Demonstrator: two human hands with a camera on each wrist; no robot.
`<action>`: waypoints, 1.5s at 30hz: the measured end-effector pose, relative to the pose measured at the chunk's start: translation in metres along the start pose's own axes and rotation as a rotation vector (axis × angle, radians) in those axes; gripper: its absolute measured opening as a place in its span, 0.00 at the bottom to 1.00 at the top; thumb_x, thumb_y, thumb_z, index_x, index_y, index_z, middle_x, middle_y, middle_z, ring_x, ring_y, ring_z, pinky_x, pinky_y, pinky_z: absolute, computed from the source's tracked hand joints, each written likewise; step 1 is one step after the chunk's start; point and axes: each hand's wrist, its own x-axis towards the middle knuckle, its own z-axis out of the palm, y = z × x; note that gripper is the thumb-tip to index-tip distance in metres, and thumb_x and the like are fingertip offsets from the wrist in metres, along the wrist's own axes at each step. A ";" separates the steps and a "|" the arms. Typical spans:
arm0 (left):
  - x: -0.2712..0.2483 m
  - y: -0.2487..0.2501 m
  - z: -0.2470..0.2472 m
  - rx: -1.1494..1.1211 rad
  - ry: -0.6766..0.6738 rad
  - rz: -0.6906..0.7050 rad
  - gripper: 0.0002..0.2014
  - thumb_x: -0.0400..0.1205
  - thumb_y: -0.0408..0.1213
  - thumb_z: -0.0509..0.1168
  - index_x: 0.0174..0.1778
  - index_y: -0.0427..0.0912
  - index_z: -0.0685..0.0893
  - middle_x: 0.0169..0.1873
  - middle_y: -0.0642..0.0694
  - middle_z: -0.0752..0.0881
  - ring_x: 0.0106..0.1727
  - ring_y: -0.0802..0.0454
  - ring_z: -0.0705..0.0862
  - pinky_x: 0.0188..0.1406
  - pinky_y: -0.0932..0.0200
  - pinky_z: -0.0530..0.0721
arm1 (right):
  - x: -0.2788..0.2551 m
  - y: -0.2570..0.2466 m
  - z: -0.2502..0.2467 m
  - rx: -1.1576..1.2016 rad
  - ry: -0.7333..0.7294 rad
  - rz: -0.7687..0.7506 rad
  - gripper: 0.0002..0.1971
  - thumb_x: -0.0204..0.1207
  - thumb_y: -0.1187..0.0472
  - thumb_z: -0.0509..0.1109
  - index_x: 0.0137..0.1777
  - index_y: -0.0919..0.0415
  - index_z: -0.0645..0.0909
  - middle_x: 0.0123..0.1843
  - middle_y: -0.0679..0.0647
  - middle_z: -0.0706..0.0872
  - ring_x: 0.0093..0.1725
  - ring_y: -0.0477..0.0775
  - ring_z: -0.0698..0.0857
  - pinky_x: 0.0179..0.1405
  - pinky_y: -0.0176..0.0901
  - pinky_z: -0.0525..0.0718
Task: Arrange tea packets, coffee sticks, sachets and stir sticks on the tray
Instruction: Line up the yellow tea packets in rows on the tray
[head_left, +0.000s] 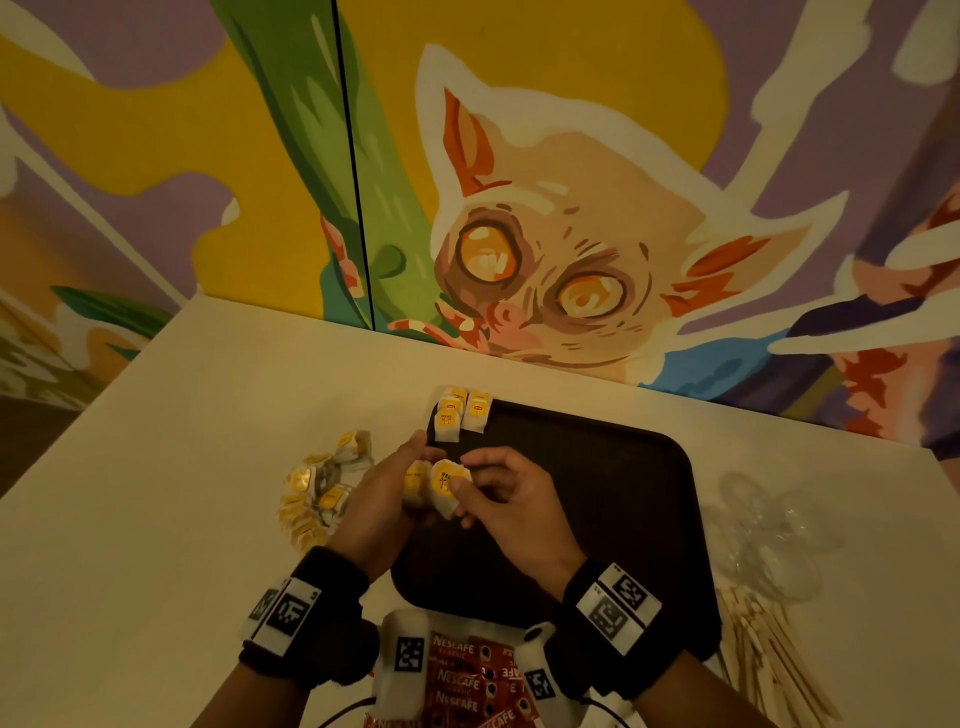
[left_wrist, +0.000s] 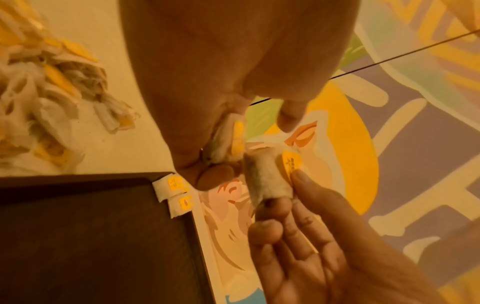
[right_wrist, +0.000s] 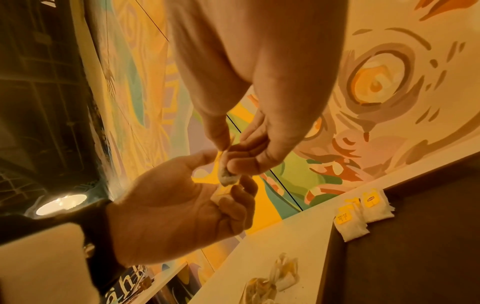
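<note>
Left hand: your left hand (head_left: 382, 499) is hovering above the near-left part of the tray, fingers curled round a tea packet (head_left: 415, 480) with a yellow label.
Right hand: your right hand (head_left: 511, 501) is pinching a second tea packet (head_left: 447, 486) between thumb and fingertips (left_wrist: 298, 179), just beside the one in your left hand; the two packets are touching or nearly so.
Tray: the dark tray (head_left: 597, 493) is lying on the desk (head_left: 156, 545) beneath both hands.
Placed packets: a small cluster of tea packets (head_left: 460, 413) is sitting at the tray's far-left corner, just beyond your left hand's fingertips, overlapping the rim.
Loose pile: a heap of tea packets (head_left: 317, 493) is lying on the desk to the outside of your left hand, near it.
Coffee sticks: red Nescafe coffee sticks (head_left: 462, 680) are lying between your two wrists, at the tray's near edge.
Stir sticks: wooden stir sticks (head_left: 763, 644) are lying on the desk outside your right wrist, with crumpled clear plastic (head_left: 769, 535) just beyond them.
Wall: a painted mural (head_left: 545, 234) is rising behind the desk.
</note>
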 end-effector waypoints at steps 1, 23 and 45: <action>-0.002 0.001 0.001 0.057 -0.034 0.033 0.21 0.83 0.53 0.62 0.56 0.38 0.85 0.42 0.36 0.85 0.41 0.45 0.82 0.38 0.53 0.77 | -0.001 -0.001 -0.001 0.011 0.004 -0.004 0.12 0.76 0.64 0.76 0.58 0.61 0.82 0.43 0.59 0.91 0.36 0.55 0.89 0.37 0.42 0.88; -0.011 0.011 -0.004 0.599 -0.023 0.561 0.07 0.76 0.31 0.74 0.45 0.48 0.93 0.41 0.56 0.93 0.46 0.62 0.89 0.49 0.73 0.83 | 0.000 -0.017 -0.024 -0.083 -0.098 -0.050 0.09 0.76 0.66 0.75 0.55 0.62 0.85 0.50 0.55 0.91 0.48 0.52 0.90 0.43 0.45 0.90; -0.009 0.007 -0.011 0.833 -0.109 0.628 0.08 0.76 0.34 0.75 0.43 0.55 0.92 0.40 0.58 0.91 0.44 0.61 0.87 0.44 0.70 0.81 | 0.001 -0.015 -0.040 -0.192 -0.210 -0.083 0.03 0.76 0.66 0.75 0.45 0.59 0.85 0.51 0.57 0.91 0.49 0.62 0.90 0.51 0.59 0.90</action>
